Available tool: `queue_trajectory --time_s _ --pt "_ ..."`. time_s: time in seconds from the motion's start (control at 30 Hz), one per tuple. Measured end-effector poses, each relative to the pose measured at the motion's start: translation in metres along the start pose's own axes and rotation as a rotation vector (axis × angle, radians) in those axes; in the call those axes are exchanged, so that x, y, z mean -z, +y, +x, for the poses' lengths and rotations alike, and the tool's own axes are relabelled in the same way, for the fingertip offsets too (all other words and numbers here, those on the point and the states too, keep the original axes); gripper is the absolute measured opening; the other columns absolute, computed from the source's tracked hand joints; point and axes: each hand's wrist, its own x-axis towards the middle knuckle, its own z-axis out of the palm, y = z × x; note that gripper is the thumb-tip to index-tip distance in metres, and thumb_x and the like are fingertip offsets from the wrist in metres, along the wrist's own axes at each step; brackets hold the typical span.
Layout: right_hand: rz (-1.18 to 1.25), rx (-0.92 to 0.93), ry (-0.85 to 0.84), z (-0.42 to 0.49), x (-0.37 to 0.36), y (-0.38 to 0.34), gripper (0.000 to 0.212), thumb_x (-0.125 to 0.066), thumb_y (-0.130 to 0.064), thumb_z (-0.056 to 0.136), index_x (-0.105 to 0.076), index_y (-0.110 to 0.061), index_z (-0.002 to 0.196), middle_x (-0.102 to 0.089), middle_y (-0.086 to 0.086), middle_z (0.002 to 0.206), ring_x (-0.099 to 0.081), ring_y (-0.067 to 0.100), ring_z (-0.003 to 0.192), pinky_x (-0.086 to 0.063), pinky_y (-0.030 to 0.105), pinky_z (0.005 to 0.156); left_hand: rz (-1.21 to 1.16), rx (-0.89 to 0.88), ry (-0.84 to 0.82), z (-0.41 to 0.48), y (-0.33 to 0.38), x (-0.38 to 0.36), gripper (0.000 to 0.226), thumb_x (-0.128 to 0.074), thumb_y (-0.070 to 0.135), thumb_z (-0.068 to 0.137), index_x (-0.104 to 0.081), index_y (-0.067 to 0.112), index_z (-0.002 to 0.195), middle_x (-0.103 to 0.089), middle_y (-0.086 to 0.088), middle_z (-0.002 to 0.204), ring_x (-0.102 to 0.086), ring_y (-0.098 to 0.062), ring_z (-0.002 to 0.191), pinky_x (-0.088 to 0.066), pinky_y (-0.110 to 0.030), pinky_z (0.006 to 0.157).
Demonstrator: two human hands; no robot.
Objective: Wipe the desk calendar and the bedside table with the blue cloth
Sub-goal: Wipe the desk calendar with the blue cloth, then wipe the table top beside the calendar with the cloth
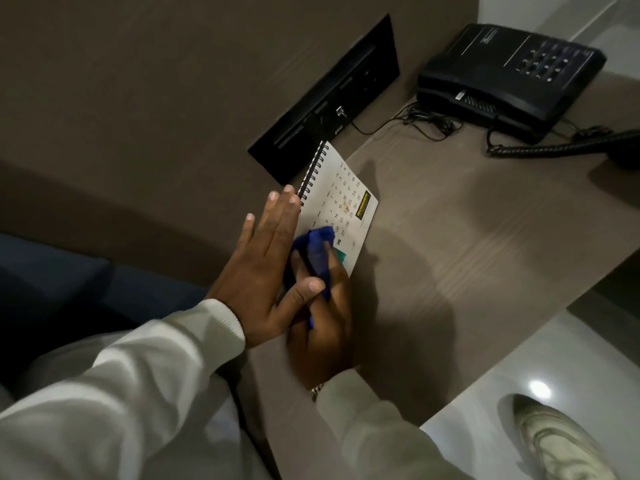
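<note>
A white spiral-bound desk calendar [346, 199] stands tilted on the brown wooden bedside table [450, 244], near the table's left edge. My left hand [263, 271] lies flat against the calendar's back with fingers straight, and its thumb crosses in front over my right hand. My right hand [325, 337] grips a bunched blue cloth [317, 247] and presses it on the lower part of the calendar's date page. The cloth covers some of the dates.
A black telephone [509, 81] with a coiled cord [540, 148] sits at the table's far right. A black switch panel [329, 95] is set in the wall behind the calendar. A pale shoe [561, 441] stands on the glossy floor at the lower right.
</note>
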Motion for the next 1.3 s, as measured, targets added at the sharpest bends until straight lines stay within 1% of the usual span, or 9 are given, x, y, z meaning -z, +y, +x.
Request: queue_trajectory --time_s 0.1,0.2,0.3,0.57,0.67,0.77,0.97,1.13,1.3 --pt "0.063 -0.176 0.018 0.016 -0.009 0.002 0.065 -0.055 -0.029 0.093 -0.021 -0.047 0.146 -0.033 0.012 0.157 -0.029 0.027 0.147 -0.032 0.044 0.119 0.016 -0.013 0.012 0.0 0.0 -0.001 0.092 -0.019 0.072 0.085 0.006 0.013 0.151 0.006 -0.006 0.164 0.01 -0.019 0.152 -0.005 -0.054 0.122" --pt "0.115 -0.321 0.093 0.04 -0.007 0.02 0.071 -0.069 -0.007 0.079 -0.044 -0.029 0.141 -0.038 0.01 0.154 -0.035 0.029 0.142 -0.037 0.056 0.112 0.014 -0.017 0.015 0.0 0.0 -0.003 0.092 -0.02 0.072 0.086 0.006 0.013 0.152 0.006 -0.007 0.164 0.01 -0.019 0.152 -0.004 -0.05 0.122" --pt "0.034 -0.503 0.095 0.053 0.002 0.026 0.045 -0.053 -0.022 0.096 -0.047 -0.031 0.139 -0.039 0.008 0.153 -0.044 0.027 0.136 -0.048 0.05 0.104 0.005 -0.01 0.016 0.0 -0.004 -0.006 0.092 -0.022 0.072 0.086 0.007 0.014 0.152 0.007 -0.004 0.164 0.012 -0.017 0.151 -0.003 -0.047 0.122" --pt "-0.048 -0.788 -0.52 0.054 0.058 0.001 0.038 -0.05 -0.008 0.095 -0.057 -0.018 0.132 -0.057 0.008 0.14 -0.053 0.026 0.127 -0.042 0.028 0.106 0.137 0.071 -0.053 0.002 -0.003 -0.004 0.093 -0.017 0.073 0.085 0.009 0.013 0.152 0.01 -0.005 0.164 0.01 -0.02 0.151 -0.009 -0.049 0.123" --pt "-0.152 -0.724 -0.736 0.069 0.09 -0.008 0.034 -0.052 -0.013 0.094 -0.062 -0.02 0.126 -0.065 0.006 0.132 -0.057 0.024 0.123 -0.036 0.017 0.094 0.197 0.107 -0.087 0.002 -0.001 0.001 0.092 -0.017 0.071 0.085 0.011 0.015 0.151 0.007 -0.007 0.164 0.005 -0.023 0.152 -0.011 -0.051 0.122" --pt "-0.302 -0.594 -0.786 0.089 0.126 -0.013 0.041 -0.054 -0.011 0.092 -0.057 -0.02 0.132 -0.058 0.004 0.141 -0.051 0.022 0.131 -0.028 0.013 0.104 0.228 0.124 -0.086 0.003 0.004 0.005 0.091 -0.023 0.068 0.084 0.011 0.016 0.151 -0.003 -0.01 0.164 -0.004 -0.026 0.152 -0.016 -0.054 0.121" --pt "-0.833 -0.164 -0.888 0.14 0.194 0.014 0.048 -0.042 -0.02 0.091 -0.051 -0.013 0.138 -0.042 0.019 0.15 -0.044 0.036 0.134 -0.035 0.038 0.111 0.298 0.177 -0.036 0.0 0.019 0.013 0.084 -0.008 0.064 0.087 -0.01 0.01 0.152 -0.014 -0.012 0.163 -0.013 -0.032 0.15 -0.015 -0.055 0.119" --pt "-1.212 -0.04 -0.993 0.164 0.219 0.056 0.059 -0.047 -0.02 0.094 -0.028 -0.024 0.149 -0.014 0.02 0.161 -0.028 0.043 0.14 -0.035 0.05 0.112 0.233 0.394 0.123 -0.009 0.055 0.0 0.079 -0.024 0.055 0.089 -0.012 0.006 0.151 -0.015 -0.017 0.162 -0.009 -0.032 0.15 -0.006 -0.054 0.12" --pt "-1.27 0.025 -0.974 0.15 0.228 0.079 0.078 -0.038 -0.067 0.086 -0.014 -0.03 0.151 -0.011 0.017 0.163 -0.017 0.045 0.146 -0.028 0.061 0.112 0.136 0.619 0.241 -0.026 0.093 -0.034 0.077 -0.035 0.049 0.088 -0.017 0.008 0.151 -0.015 -0.016 0.162 -0.008 -0.033 0.15 -0.003 -0.054 0.119"
